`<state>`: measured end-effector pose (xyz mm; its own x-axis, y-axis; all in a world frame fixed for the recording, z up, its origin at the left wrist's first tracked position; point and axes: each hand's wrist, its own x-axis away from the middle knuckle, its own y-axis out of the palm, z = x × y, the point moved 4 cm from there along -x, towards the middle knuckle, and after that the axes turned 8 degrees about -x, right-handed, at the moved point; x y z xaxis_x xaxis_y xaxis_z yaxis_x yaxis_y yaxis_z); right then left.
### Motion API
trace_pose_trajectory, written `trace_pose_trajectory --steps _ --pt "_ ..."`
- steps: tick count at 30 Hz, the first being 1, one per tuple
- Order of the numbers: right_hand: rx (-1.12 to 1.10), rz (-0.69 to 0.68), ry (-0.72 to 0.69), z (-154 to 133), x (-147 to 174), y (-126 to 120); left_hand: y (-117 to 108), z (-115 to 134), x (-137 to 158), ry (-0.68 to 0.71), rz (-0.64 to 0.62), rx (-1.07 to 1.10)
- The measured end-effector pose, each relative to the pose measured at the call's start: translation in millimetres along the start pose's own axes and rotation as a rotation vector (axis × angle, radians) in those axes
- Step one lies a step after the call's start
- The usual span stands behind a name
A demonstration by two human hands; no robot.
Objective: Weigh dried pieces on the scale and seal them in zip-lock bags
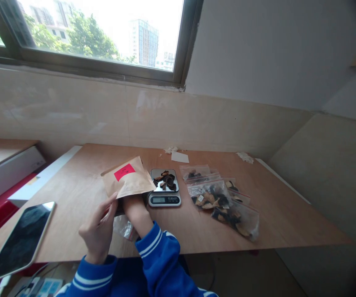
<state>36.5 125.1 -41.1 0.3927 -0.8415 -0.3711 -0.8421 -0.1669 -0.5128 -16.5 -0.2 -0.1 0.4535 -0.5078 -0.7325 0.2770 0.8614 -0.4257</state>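
My left hand (99,229) grips the near edge of a brown kraft paper bag (137,181) with a red label (124,172). The bag is tilted, its mouth toward me. My right hand (136,208) reaches into or under the bag, and its fingers are hidden. Just right of the bag stands a small digital scale (165,200), with dark, curled dried pieces (167,180) on its plate. A clear zip bag (124,227) lies on the table below my hands, partly covered by them.
Several clear zip bags of dark and tan dried pieces (210,198) lie right of the scale. A tablet (20,239) rests at the table's left edge, a cable at its lower end. A white card (180,157) and crumpled tissue (171,150) lie at the back.
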Motion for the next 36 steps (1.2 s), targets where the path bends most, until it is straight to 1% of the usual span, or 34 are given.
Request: trace_pose_trajectory --steps 3,7,9,12,16,20,24,26,29,31,33,36 --pt "0.047 0.013 0.015 -13 18 -24 1 1 -1 0.008 0.01 -0.005" --pt "0.024 -0.146 -0.006 -26 45 -49 3 1 -2 0.035 -0.014 0.014" --pt "-0.002 -0.166 0.004 -26 53 -56 3 1 -2 0.035 -0.017 0.017" --pt "-0.05 -0.09 0.003 -23 56 -60 5 1 -4 0.023 -0.026 0.026" --pt "-0.048 -0.068 0.023 -20 55 -57 10 1 -7 0.033 -0.042 0.076" --pt "-0.023 0.014 0.036 -27 51 -66 13 1 -10 0.035 -0.049 0.109" --pt "0.006 -0.012 0.077 -33 48 -72 14 3 -11 0.044 -0.065 0.107" --pt "0.023 0.0 0.108 -32 48 -73 14 4 -11 0.056 -0.068 0.103" --pt "0.002 0.098 0.109 -30 49 -77 16 4 -11 0.075 -0.079 0.094" --pt "-0.028 0.152 0.095 -30 51 -78 17 5 -12 0.084 -0.09 0.086" --pt "-0.04 0.171 0.051 -31 54 -80 18 6 -14 0.089 -0.1 0.074" --pt "-0.042 0.176 -0.12 -38 62 -83 18 6 -17 0.081 -0.101 0.059"
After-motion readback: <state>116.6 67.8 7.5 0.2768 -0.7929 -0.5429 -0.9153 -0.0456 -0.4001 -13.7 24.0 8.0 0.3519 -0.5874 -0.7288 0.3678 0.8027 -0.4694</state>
